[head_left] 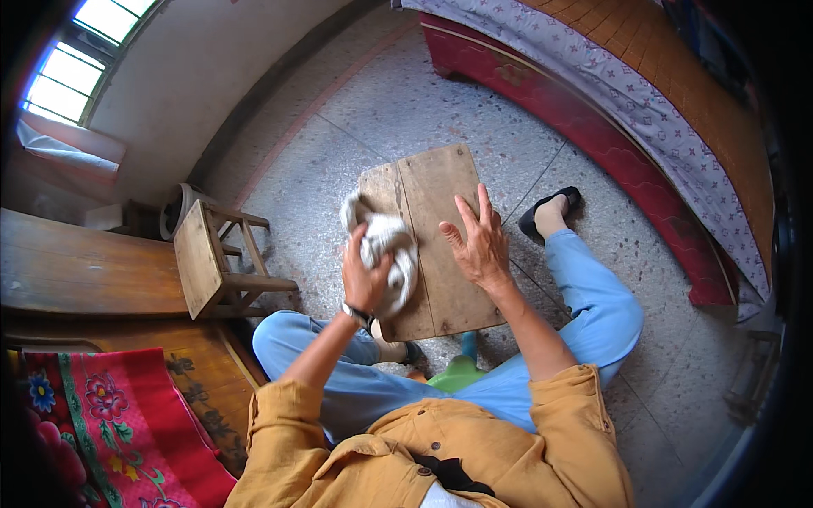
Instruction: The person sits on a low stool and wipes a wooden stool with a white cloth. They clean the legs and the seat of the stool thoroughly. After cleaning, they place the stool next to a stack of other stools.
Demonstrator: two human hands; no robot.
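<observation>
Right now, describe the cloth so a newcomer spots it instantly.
Find the wooden board at the picture's centre. At its left edge, in the left hand, is the cloth. Crumpled and off-white, it's the only fabric on the board.

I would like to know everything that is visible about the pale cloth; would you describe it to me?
The cloth is off-white to greyish and looks like soft fabric, bunched into loose folds and twists rather than spread flat. It lies along the left side of the wooden board, with part of it reaching past that edge. The left hand grasps it and hides some of it; the right hand does not touch it. Whether it is damp cannot be told.
</observation>
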